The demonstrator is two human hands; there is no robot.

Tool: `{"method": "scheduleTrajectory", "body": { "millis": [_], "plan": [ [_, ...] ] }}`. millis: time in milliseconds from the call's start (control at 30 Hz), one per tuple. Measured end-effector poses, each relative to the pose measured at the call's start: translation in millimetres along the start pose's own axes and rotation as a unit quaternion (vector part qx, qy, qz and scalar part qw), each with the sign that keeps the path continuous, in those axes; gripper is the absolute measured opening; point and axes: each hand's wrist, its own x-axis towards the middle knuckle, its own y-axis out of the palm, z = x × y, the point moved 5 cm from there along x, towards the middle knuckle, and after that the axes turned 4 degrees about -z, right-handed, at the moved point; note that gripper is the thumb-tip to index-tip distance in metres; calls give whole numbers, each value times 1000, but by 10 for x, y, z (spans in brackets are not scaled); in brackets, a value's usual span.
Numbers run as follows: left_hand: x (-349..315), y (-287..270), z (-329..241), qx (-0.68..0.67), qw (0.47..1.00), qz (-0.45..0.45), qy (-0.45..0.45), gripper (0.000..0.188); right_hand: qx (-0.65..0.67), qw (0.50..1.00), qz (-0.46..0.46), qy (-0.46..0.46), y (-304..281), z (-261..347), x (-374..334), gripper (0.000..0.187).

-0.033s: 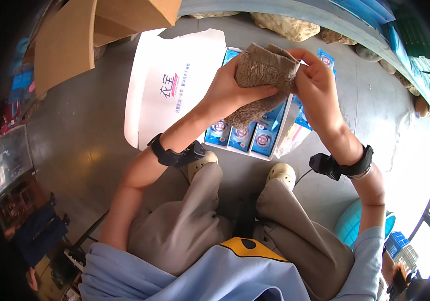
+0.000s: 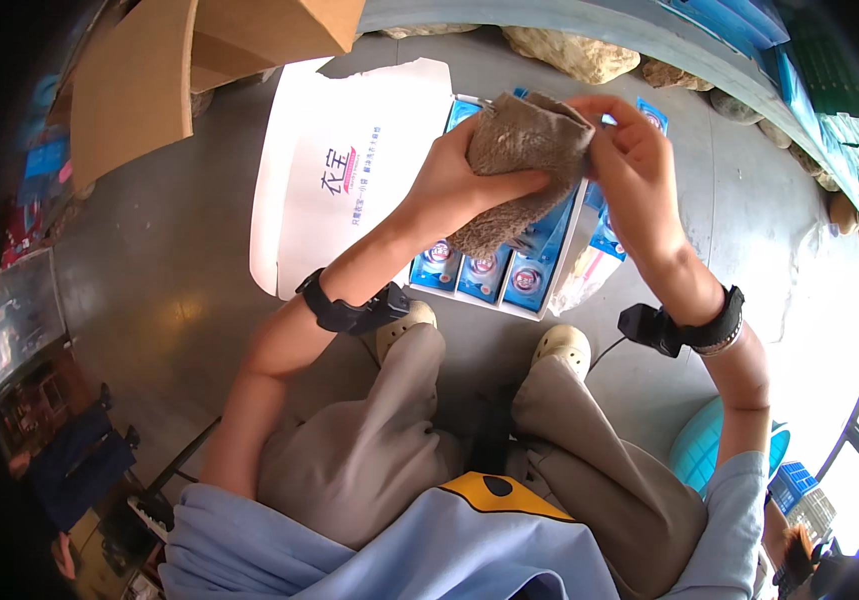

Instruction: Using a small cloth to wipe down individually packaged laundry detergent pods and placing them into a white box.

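Note:
My left hand (image 2: 464, 180) is closed round a grey-brown fuzzy cloth (image 2: 514, 160), its thumb lying across the front. The cloth is folded or rolled, with a smoother band along its upper edge; its exact kind I cannot tell. At the band's right end, my right hand (image 2: 639, 170) pinches the edge with bent fingers. Below the cloth, on the floor, an opened white carton (image 2: 349, 180) holds blue packets (image 2: 527, 280) in compartments. The cloth and my hands hide part of the packets.
A brown cardboard box (image 2: 129, 90) stands at the upper left. Clear plastic wrapping (image 2: 579, 280) and loose blue packets (image 2: 652, 115) lie right of the carton. Stones (image 2: 569, 52) line the far edge below a blue-grey ledge. A turquoise basin (image 2: 699, 440) is by my right arm.
My right hand's fingers have shifted slightly at the cloth's edge, and the band has tilted a little. My left hand keeps its hold, nearly still.

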Motion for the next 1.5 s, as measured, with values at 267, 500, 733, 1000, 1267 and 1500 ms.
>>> {"method": "scheduleTrajectory", "body": {
  "millis": [267, 500, 733, 1000, 1267, 1500],
  "plan": [
    [-185, -135, 66, -112, 972, 78, -193, 39, 173, 980, -81, 60, -238, -126, 318, 18],
    [-376, -198, 193, -144, 971, 54, -184, 36, 230, 963, -82, 113, -471, -316, 405, 20],
    [-296, -148, -86, 57, 996, -41, 62, 31, 515, 801, 114, 284, 94, -321, -30, 28],
    [-246, -63, -21, 77, 992, -69, 75, 31, 294, 943, 19, 157, 74, -358, -43, 17],
    [-529, 90, 271, -72, 990, -2, -120, 43, 258, 950, -33, 172, -246, -790, 151, 14],
    [-614, -141, 329, -171, 956, 11, -239, 39, 316, 924, -113, 180, -326, -826, 98, 13]
  ]
}}
